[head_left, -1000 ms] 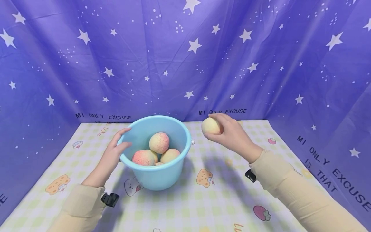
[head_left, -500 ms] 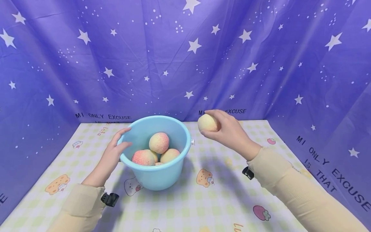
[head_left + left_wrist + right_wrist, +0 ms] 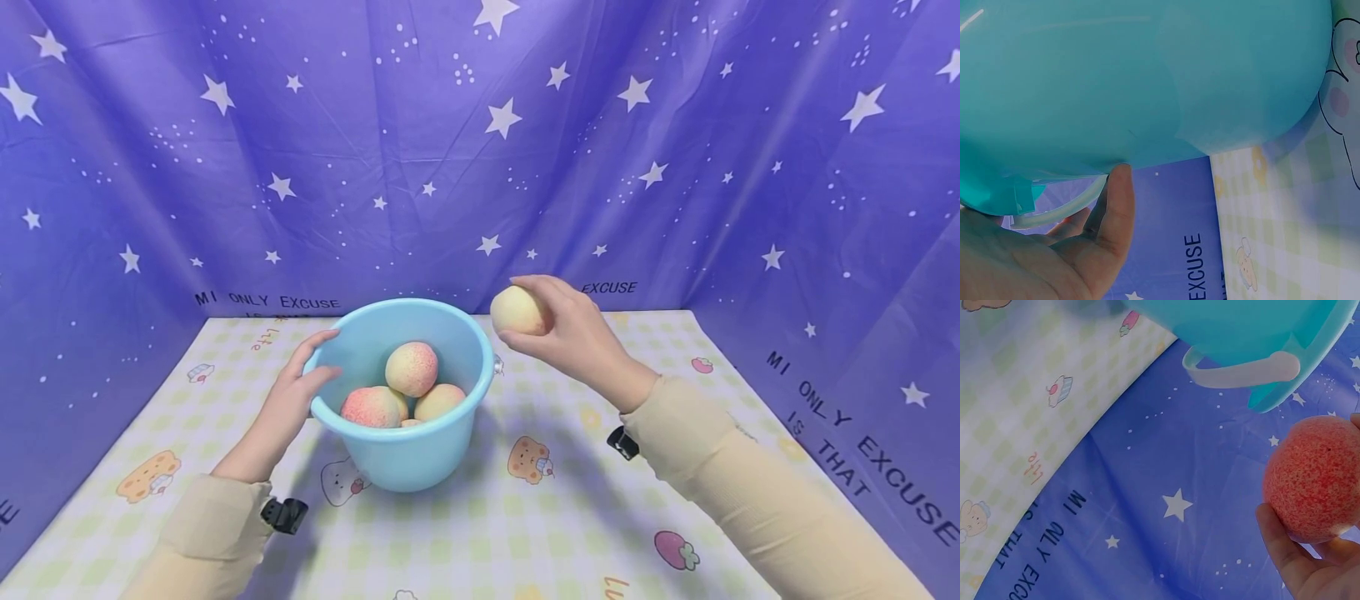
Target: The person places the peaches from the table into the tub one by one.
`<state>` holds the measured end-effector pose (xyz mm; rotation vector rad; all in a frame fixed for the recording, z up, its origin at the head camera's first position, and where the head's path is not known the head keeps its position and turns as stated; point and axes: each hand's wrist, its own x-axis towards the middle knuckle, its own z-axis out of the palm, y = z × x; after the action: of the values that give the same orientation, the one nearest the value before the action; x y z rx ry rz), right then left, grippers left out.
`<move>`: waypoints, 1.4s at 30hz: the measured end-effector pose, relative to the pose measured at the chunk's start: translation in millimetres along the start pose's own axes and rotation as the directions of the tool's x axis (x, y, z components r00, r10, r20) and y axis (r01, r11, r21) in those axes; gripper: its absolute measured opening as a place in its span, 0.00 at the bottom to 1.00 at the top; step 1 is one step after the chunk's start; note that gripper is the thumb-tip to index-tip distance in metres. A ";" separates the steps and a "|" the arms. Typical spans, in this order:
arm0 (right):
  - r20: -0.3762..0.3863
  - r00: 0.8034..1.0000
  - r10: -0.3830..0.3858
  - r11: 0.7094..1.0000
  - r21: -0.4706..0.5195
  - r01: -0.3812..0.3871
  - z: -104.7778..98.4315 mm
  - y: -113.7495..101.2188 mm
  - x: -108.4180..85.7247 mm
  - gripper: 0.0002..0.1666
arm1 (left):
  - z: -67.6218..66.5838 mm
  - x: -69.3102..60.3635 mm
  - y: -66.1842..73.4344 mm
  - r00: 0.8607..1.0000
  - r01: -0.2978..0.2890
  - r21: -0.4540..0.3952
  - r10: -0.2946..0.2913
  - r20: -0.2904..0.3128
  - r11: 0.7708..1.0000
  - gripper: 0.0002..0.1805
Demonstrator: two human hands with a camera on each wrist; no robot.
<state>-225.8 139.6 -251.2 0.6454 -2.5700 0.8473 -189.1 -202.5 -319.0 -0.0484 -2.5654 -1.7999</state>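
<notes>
A light blue bucket (image 3: 408,462) stands on the table, holding several peaches, one pink-speckled peach (image 3: 412,369) lying on top of the others. My left hand (image 3: 283,400) holds the bucket's left rim; in the left wrist view a fingertip touches the outer wall. Just right of the rim and above the table, my right hand (image 3: 576,337) grips a pale yellow peach (image 3: 519,311) between thumb and fingers. Its other side looks red in the right wrist view. The lowest peaches in the bucket are partly hidden.
The bucket's white handle (image 3: 1235,374) hangs on its outside. A checked tablecloth (image 3: 600,517) with cartoon prints covers the table. Purple star-patterned curtains (image 3: 420,125) enclose the back and sides.
My right hand has moved left and slightly up with the peach, closer to the bucket's right rim. The left hand, the bucket and the peaches inside have stayed put.
</notes>
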 end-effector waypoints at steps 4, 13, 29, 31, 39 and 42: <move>-0.011 1.000 -0.027 1.000 0.009 0.027 2.9 -3.9 1.2 0.38 | 0.0 -0.2 -0.1 1.000 -0.001 0.002 0.001 -0.002 1.000 0.34; -0.034 0.996 -0.084 0.996 0.010 0.084 7.5 -8.0 2.8 0.38 | 0.6 -0.3 1.2 1.000 0.006 0.000 -0.006 -0.005 1.000 0.34; -0.035 0.995 -0.095 0.993 0.061 0.097 17.1 -19.6 6.0 0.37 | 0.5 -0.8 1.6 1.000 0.005 -0.007 -0.005 0.002 1.000 0.35; -0.036 0.993 -0.108 0.991 0.069 0.110 18.6 -21.7 6.4 0.37 | 0.6 -0.9 1.6 1.000 0.000 -0.006 0.000 -0.002 1.000 0.35; -0.033 0.990 -0.139 0.986 0.092 0.141 24.4 -28.2 6.6 0.37 | 0.4 -0.8 0.9 1.000 -0.005 -0.001 0.005 -0.002 1.000 0.35; -0.032 0.988 -0.149 0.984 0.095 0.152 27.2 -29.5 6.6 0.37 | 0.2 -0.5 0.5 1.000 -0.006 0.000 0.006 -0.002 1.000 0.35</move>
<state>-221.1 99.4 -255.1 0.8406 -2.4339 0.9271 -188.6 -202.2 -318.6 -0.0545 -2.5611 -1.7969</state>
